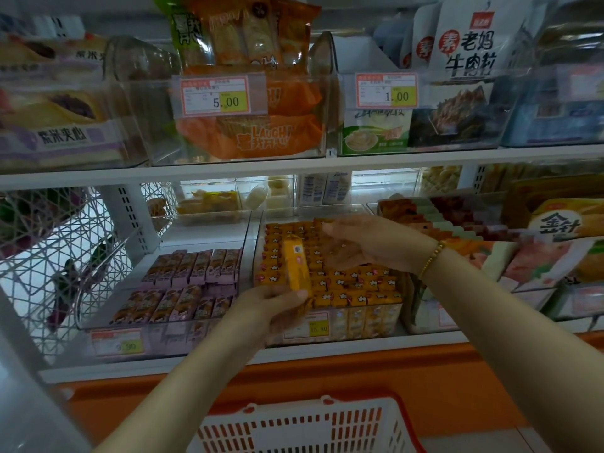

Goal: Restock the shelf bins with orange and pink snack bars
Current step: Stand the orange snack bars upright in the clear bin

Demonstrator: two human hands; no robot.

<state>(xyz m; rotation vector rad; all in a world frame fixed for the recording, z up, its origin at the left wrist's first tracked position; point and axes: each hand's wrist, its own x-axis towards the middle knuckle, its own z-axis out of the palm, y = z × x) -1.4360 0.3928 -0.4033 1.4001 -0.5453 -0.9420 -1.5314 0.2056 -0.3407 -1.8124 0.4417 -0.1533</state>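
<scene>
A clear bin (359, 325) on the lower shelf is packed with upright orange snack bars (356, 284). My left hand (261, 308) grips one orange snack bar (296, 268) by its lower end and holds it upright over the front left of that bin. My right hand (362, 245) lies flat, fingers straight, on the tops of the orange bars further back. To the left, another clear bin (130, 344) holds rows of pink snack bars (192, 279).
A red and white basket (304, 426) sits below the shelf, in front of an orange ledge (425, 380). A white wire rack (58, 256) stands at the left. Larger snack packs (539, 253) fill the right side, and bins with price tags line the upper shelf (294, 165).
</scene>
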